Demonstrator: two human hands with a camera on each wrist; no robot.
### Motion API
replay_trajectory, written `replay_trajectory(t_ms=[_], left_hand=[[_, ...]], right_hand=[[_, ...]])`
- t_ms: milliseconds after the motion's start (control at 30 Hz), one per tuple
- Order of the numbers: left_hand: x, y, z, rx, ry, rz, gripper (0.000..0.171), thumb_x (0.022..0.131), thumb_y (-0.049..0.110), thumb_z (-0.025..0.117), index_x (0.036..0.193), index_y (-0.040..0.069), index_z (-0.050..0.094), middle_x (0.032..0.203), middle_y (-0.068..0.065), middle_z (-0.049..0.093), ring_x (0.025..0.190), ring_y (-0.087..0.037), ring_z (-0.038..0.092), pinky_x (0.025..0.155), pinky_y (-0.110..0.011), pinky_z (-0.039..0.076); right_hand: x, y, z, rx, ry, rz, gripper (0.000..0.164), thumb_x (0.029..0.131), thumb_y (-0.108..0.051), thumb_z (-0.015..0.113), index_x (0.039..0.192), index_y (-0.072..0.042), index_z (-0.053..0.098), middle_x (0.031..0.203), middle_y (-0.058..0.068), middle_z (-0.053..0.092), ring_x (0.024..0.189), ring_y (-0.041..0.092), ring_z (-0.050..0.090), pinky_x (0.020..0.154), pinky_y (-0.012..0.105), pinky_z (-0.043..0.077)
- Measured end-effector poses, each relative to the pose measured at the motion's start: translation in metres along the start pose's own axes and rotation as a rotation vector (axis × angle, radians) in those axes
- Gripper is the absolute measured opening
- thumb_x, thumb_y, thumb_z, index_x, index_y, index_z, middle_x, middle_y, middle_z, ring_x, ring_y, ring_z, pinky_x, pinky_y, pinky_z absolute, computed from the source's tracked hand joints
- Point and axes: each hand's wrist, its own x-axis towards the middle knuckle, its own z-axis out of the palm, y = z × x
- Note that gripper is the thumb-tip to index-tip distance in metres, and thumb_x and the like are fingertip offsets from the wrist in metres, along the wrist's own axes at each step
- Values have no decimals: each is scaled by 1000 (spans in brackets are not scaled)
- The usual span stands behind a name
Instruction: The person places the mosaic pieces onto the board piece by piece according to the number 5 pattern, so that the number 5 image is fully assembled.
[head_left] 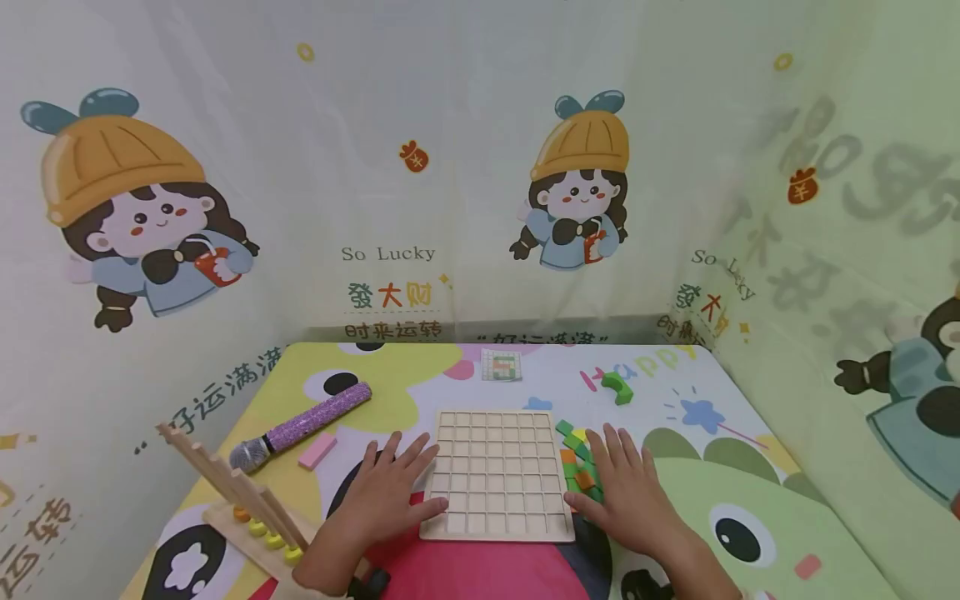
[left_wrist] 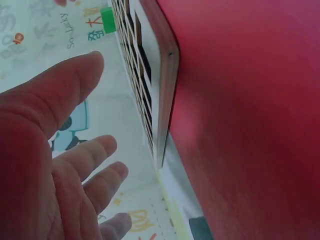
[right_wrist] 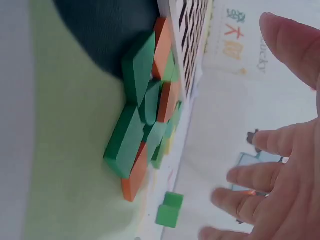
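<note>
A microphone [head_left: 318, 419] lies beyond my left hand [head_left: 384, 490], which is released, fingers spread. The wooden board [head_left: 495, 477] lies flat to its right. Coloured blocks [head_left: 567, 456] lie between board and right hand [head_left: 628, 498], likewise released, fingers extended.

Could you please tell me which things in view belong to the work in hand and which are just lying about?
Probably part of the work:
wooden grid board, between the left hand and right hand
small green, orange and yellow blocks beside it
patterned card beyond it

Probably just lying about:
purple glittery microphone
pink rectangular block
wooden peg stand
green arched block
</note>
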Motion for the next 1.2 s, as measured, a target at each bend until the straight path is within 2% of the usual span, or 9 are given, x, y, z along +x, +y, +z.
replay_trajectory(t_ms=[167, 367, 600, 767, 933, 1067, 1200], left_hand=[[4, 0, 5, -36, -17, 20, 74, 92, 57, 70, 155, 22, 51, 165, -1, 43, 154, -45, 29, 122, -70, 20], [4, -2, 6, -108, -87, 35, 69, 93, 45, 72, 153, 20, 52, 164, -3, 44, 154, -47, 28, 122, -72, 18], [4, -2, 4, -148, -120, 34, 64, 95, 41, 72, 152, 18, 54, 162, -3, 46, 154, -48, 29, 121, -73, 19], [5, -1, 3, -144, -129, 18, 61, 96, 39, 72, 150, 18, 56, 162, -2, 47, 154, -46, 29, 121, -72, 19], [5, -2, 3, -144, -133, 13, 56, 96, 36, 71, 148, 18, 59, 161, -2, 48, 154, -46, 30, 122, -72, 19], [6, -4, 4, -157, -132, 10, 56, 96, 34, 71, 148, 17, 59, 161, -3, 48, 154, -46, 30, 122, -71, 18], [5, -8, 7, -192, -143, -5, 59, 95, 34, 73, 149, 19, 58, 162, -2, 47, 153, -47, 31, 122, -71, 19]], right_hand=[[13, 13, -1, 74, -55, -10, 82, 93, -50, 73, 153, -1, 46, 154, 28, 47, 140, 50, 47, 111, 70, 40], [34, 16, 6, 30, -108, 56, 56, 96, -36, 73, 138, -1, 62, 132, 20, 64, 122, 41, 58, 97, 61, 53], [56, 20, 16, -56, -143, 112, 39, 96, -31, 71, 121, -1, 71, 114, 15, 67, 106, 34, 58, 93, 59, 52], [63, 22, 21, -101, -142, 143, 31, 95, -30, 73, 110, -3, 73, 96, 10, 63, 91, 29, 55, 82, 53, 52], [70, 20, 24, -141, -141, 174, 29, 93, -30, 75, 101, -3, 71, 86, 8, 59, 83, 27, 52, 75, 48, 51], [77, 17, 22, -130, -184, 217, 27, 92, -29, 75, 97, -2, 70, 82, 8, 58, 80, 27, 52, 72, 45, 51], [83, 16, 18, -68, -231, 252, 21, 91, -23, 73, 96, -3, 67, 79, 6, 59, 74, 24, 53, 65, 38, 48]])
